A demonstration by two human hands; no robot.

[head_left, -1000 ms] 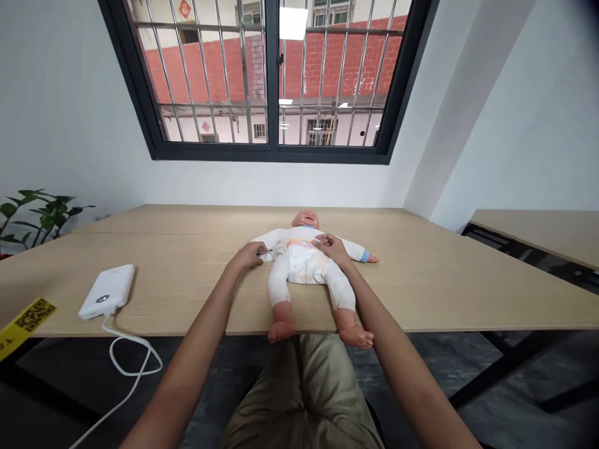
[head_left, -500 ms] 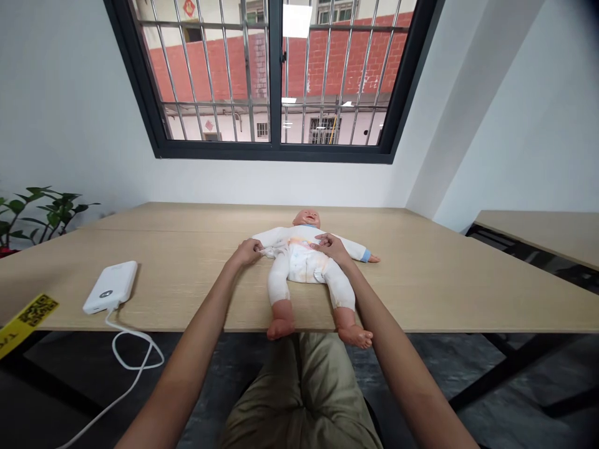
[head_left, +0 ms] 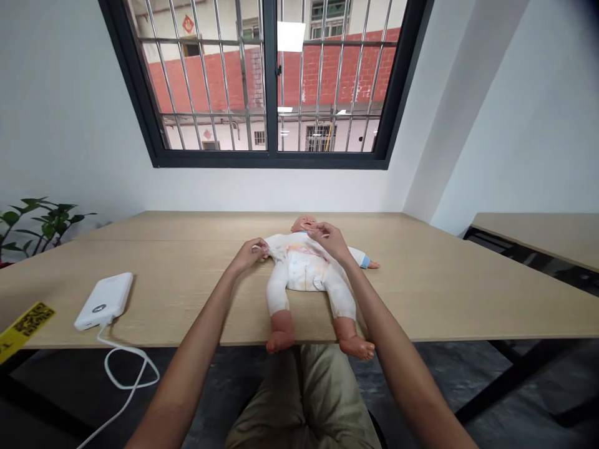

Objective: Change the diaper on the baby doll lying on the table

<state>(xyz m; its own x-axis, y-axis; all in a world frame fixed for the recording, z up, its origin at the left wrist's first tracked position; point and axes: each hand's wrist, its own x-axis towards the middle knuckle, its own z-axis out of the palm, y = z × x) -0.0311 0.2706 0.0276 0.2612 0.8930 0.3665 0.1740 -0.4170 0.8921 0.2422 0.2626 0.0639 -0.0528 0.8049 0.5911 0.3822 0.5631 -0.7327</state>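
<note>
A baby doll (head_left: pixel 304 243) in a white top with blue cuffs lies on its back on the table, its feet towards me over the front edge. Around its hips is a white diaper (head_left: pixel 306 271) with a coloured print. My left hand (head_left: pixel 251 254) is closed at the doll's side on the left, pinching white material there; whether diaper or sleeve, I cannot tell. Over the upper chest, close to the chin, my right hand (head_left: pixel 331 242) is closed in a pinch. Something small and pale shows at its fingertips, too small to name.
On the wooden table (head_left: pixel 178 268) at left lies a white power bank (head_left: pixel 105 299), its white cable (head_left: pixel 124 349) hanging over the front edge. A yellow label (head_left: pixel 25 330) and a plant (head_left: pixel 47 221) are further left. Behind stands a barred window (head_left: pixel 271 159).
My right hand has risen from the diaper's front to near the doll's chin. My left hand has shifted slightly right, still closed at the doll's side. The view has tilted up slightly.
</note>
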